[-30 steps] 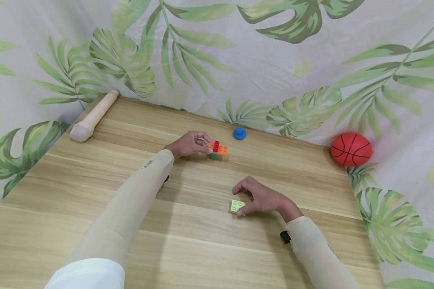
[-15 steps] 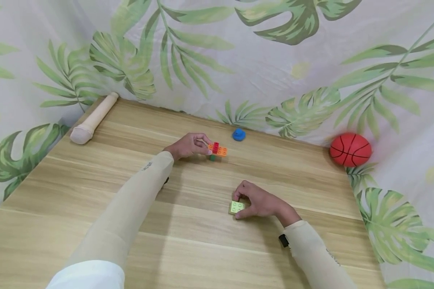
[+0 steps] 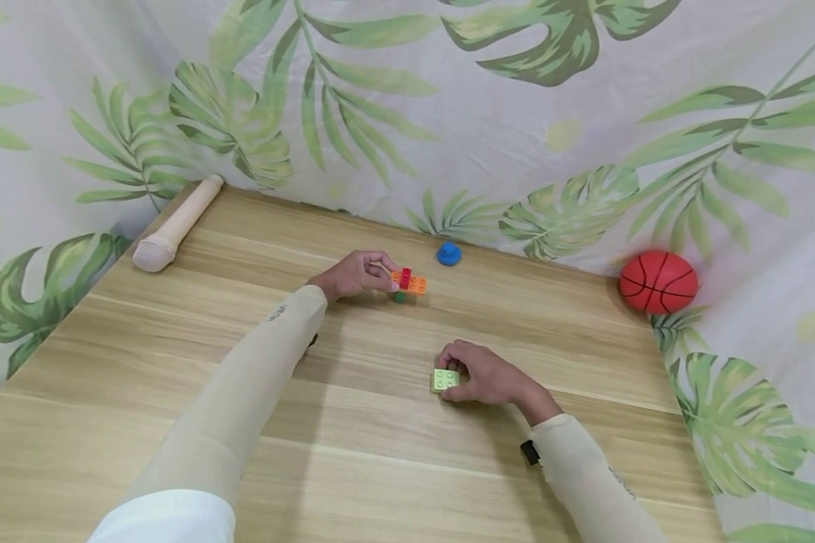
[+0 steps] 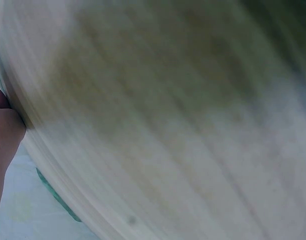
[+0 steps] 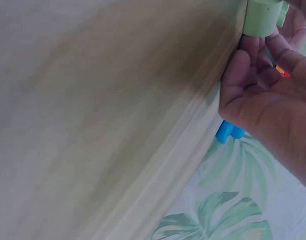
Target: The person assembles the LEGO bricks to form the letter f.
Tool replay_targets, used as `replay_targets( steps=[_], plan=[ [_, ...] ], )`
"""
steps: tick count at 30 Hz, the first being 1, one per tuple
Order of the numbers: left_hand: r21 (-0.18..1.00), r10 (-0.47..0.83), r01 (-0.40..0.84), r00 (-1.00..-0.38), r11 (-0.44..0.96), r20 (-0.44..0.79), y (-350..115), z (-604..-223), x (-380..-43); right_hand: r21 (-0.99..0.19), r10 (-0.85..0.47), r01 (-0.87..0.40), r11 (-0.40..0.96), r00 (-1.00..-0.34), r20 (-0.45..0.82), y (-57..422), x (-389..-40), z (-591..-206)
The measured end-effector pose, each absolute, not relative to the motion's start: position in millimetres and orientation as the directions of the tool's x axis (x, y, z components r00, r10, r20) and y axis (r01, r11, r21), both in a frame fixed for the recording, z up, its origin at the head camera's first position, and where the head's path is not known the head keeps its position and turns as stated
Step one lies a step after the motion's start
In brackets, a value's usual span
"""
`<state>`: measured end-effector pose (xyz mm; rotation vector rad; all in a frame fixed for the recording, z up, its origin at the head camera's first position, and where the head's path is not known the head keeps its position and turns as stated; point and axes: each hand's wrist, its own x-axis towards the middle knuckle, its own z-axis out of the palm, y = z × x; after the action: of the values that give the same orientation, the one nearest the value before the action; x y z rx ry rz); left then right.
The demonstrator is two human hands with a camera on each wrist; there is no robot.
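Note:
In the head view my left hand (image 3: 361,274) pinches the near end of a small toy-brick build. It has an orange brick (image 3: 417,285) with a red brick (image 3: 405,278) on top and a green brick (image 3: 399,297) underneath. Closer to me, on the right, my right hand (image 3: 487,375) grips a light green toy brick (image 3: 441,380) between thumb and fingers, studs facing up. The right wrist view shows that light green brick (image 5: 261,19) at the fingertips. Only a sliver of the left hand (image 4: 7,127) enters the left wrist view; its bricks are hidden there.
A blue toy duck (image 3: 449,253) sits near the back edge of the wooden table (image 3: 353,452). A red ball (image 3: 659,282) with black lines rests at the back right corner. A pale toy microphone (image 3: 176,226) lies along the left edge. Leaf-print cloth (image 3: 380,98) hangs behind.
My right thumb and fingers have closed on the light green brick, and it has shifted slightly away from me. My left hand and its bricks have hardly moved.

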<state>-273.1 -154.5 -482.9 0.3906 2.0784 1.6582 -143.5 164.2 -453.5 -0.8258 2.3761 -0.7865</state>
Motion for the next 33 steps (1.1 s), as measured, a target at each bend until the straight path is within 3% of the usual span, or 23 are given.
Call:
replay_targets(
  steps=[9, 20, 33],
  plan=[
    [0.971, 0.486, -0.058, -0.858, 0.232, -0.167, -154.6, -483.4, -272.7, -0.597, -0.682, -0.451, 0.663, -0.692, -0.235, 158.0, -140.6, -453.9],
    [0.972, 0.485, -0.043, -0.861, 0.232, -0.154, -154.1, -485.0, -271.6, -0.618, -0.711, -0.465, 0.634, -0.666, -0.228, 160.0, -142.2, -451.0],
    [0.976, 0.486, -0.046, -0.861, 0.213, -0.147, -153.3, -483.2, -272.0, -0.625, -0.650, -0.401, 0.670, -0.723, -0.233, 162.5, -140.9, -456.0]
  ],
)
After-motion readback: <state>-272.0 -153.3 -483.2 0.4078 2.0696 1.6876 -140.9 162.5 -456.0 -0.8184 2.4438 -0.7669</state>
